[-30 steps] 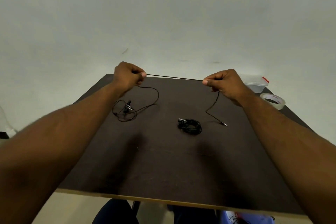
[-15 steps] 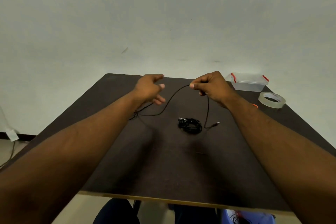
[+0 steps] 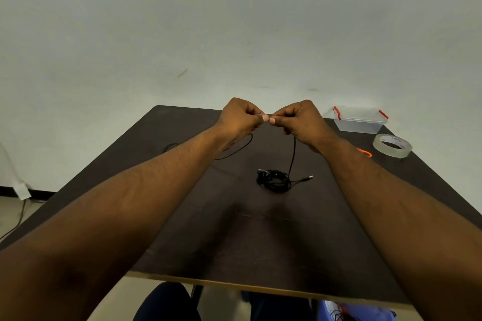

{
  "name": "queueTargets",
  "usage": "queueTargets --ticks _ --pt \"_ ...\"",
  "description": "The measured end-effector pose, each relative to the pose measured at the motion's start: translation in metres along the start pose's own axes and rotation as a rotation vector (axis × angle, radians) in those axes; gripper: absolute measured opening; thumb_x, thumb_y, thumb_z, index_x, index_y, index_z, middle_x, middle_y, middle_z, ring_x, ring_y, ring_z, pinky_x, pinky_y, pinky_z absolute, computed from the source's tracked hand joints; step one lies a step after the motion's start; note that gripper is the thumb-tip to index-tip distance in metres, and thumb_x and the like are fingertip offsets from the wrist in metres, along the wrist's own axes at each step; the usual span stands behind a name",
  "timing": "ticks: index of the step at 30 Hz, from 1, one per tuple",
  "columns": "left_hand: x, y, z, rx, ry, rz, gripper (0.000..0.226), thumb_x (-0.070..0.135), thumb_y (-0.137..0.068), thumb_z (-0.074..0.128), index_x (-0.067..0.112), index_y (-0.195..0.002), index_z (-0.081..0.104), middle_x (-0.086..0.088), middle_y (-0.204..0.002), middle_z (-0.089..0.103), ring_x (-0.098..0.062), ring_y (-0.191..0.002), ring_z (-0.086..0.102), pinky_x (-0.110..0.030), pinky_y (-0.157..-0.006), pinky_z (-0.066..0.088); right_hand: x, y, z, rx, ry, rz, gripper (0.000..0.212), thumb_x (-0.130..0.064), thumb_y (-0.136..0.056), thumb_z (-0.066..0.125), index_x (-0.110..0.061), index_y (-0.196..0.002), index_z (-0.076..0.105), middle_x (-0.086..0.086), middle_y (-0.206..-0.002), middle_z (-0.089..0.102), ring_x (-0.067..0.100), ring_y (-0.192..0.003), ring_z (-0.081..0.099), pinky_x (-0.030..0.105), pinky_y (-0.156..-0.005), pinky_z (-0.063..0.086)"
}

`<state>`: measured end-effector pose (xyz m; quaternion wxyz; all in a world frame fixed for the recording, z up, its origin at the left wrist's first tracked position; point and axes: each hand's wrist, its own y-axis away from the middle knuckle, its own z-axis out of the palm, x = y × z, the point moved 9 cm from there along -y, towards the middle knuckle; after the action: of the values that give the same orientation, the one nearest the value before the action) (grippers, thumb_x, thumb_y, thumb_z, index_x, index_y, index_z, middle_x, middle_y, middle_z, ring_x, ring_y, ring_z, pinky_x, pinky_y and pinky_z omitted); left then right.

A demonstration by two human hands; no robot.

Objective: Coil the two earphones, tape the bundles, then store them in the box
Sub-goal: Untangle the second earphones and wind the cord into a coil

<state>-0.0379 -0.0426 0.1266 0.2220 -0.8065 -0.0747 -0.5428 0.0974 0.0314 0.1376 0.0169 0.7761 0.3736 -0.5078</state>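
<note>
My left hand (image 3: 241,118) and my right hand (image 3: 300,120) are raised over the far middle of the dark table (image 3: 234,237), thumbs almost touching. Both pinch the same loose black earphone cable (image 3: 292,156). One strand hangs from my right hand down to its silver plug (image 3: 309,177) on the table; another trails from my left hand to the left, partly hidden by my forearm. A second black earphone (image 3: 273,180) lies coiled in a small bundle mid-table. The clear plastic box (image 3: 360,121) with red clips and the roll of clear tape (image 3: 392,145) sit at the far right.
A small orange object (image 3: 365,152) shows past my right wrist, near the tape. A wall rises just behind the table's far edge. A cable runs along the floor at the left (image 3: 15,221). A blue bag (image 3: 360,313) lies under the table's near edge.
My hands came together from a wide stretch of taut cable to nearly touching. The left hand let the cable go for a moment and now pinches it close to the right hand.
</note>
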Motion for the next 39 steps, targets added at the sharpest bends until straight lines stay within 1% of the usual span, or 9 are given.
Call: queueTargets --ticks 2,6,11,16,19,25,33,36,39 --pt "0.002 -0.003 -0.002 0.021 -0.078 0.013 0.017 0.019 -0.084 0.073 0.005 -0.076 0.069 0.011 -0.051 0.056 0.001 -0.045 0.049 -0.016 -0.050 0.040 -0.002 0.000 0.003 -0.010 0.009 -0.001 0.004 -0.017 -0.082 0.075 -0.017 -0.084 0.078 -0.003 -0.075 0.074 -0.001 -0.054 0.058 0.015 -0.055 0.049" --pt "0.010 -0.014 -0.014 0.073 -0.275 0.068 0.014 0.023 -0.090 0.066 0.015 -0.078 0.064 0.009 -0.070 0.059 -0.002 -0.063 0.052 -0.017 -0.054 0.037 -0.005 0.002 -0.002 0.015 -0.036 0.019 0.002 -0.017 -0.082 0.075 -0.018 -0.082 0.077 0.002 -0.078 0.074 0.002 -0.052 0.056 0.019 -0.058 0.053" --pt "-0.006 -0.032 -0.093 0.272 -0.300 0.004 0.011 0.019 -0.092 0.062 0.013 -0.083 0.065 0.007 -0.076 0.058 -0.005 -0.071 0.052 -0.019 -0.060 0.038 0.002 0.012 -0.037 0.073 -0.082 0.041 0.005 -0.019 -0.082 0.075 -0.023 -0.079 0.076 -0.011 -0.078 0.075 0.002 -0.051 0.057 0.016 -0.055 0.051" --pt "-0.027 -0.039 -0.143 0.360 -0.329 -0.057 0.012 0.019 -0.090 0.066 0.011 -0.081 0.065 -0.001 -0.079 0.060 -0.015 -0.077 0.055 -0.026 -0.072 0.040 0.003 0.017 -0.036 -0.025 -0.038 0.066 0.011 -0.020 -0.081 0.076 -0.025 -0.071 0.076 -0.005 -0.067 0.072 0.001 -0.055 0.059 0.016 -0.057 0.050" --pt "-0.036 -0.038 -0.159 0.367 -0.342 -0.083 0.013 0.019 -0.090 0.066 0.008 -0.083 0.066 -0.005 -0.079 0.060 -0.019 -0.079 0.055 -0.028 -0.073 0.041 0.007 0.018 -0.034 -0.050 -0.017 0.100 0.011 -0.024 -0.078 0.078 -0.025 -0.067 0.077 -0.005 -0.073 0.074 -0.001 -0.057 0.062 0.014 -0.058 0.052" --pt "-0.048 -0.032 -0.170 0.388 -0.388 -0.109 0.016 0.019 -0.090 0.067 0.003 -0.088 0.067 -0.009 -0.088 0.063 -0.020 -0.084 0.056 -0.029 -0.075 0.041 0.017 0.029 -0.013 -0.231 -0.030 0.212 0.006 -0.021 -0.080 0.076 -0.016 -0.077 0.077 0.013 -0.080 0.070 0.011 -0.064 0.057 0.027 -0.065 0.052" --pt "-0.053 -0.030 -0.170 0.402 -0.397 -0.106 0.018 0.018 -0.090 0.066 0.000 -0.093 0.068 -0.014 -0.093 0.065 -0.021 -0.084 0.056 -0.029 -0.074 0.041 0.023 0.040 0.002 -0.394 -0.077 0.316 0.005 -0.020 -0.080 0.075 -0.015 -0.079 0.076 0.001 -0.067 0.066 0.007 -0.061 0.061 0.029 -0.066 0.053" --pt "-0.054 -0.026 -0.157 0.354 -0.414 -0.131 0.017 0.015 -0.090 0.065 0.003 -0.103 0.068 -0.018 -0.112 0.065 -0.023 -0.093 0.058 -0.029 -0.079 0.043 0.025 0.040 0.004 -0.381 -0.129 0.322 0.005 -0.018 -0.081 0.074 -0.015 -0.078 0.077 0.002 -0.066 0.066 0.007 -0.060 0.061 0.026 -0.061 0.052" --pt "-0.051 -0.016 -0.108 0.153 -0.601 -0.150 0.050 0.026 -0.091 0.064 0.016 -0.137 0.050 -0.015 -0.152 0.031 -0.034 -0.133 0.039 -0.036 -0.108 0.035 0.030 0.040 0.011 -0.346 -0.196 0.323 0.008 -0.018 -0.084 0.072 -0.014 -0.078 0.076 0.002 -0.066 0.066 0.010 -0.061 0.062 0.025 -0.058 0.051"
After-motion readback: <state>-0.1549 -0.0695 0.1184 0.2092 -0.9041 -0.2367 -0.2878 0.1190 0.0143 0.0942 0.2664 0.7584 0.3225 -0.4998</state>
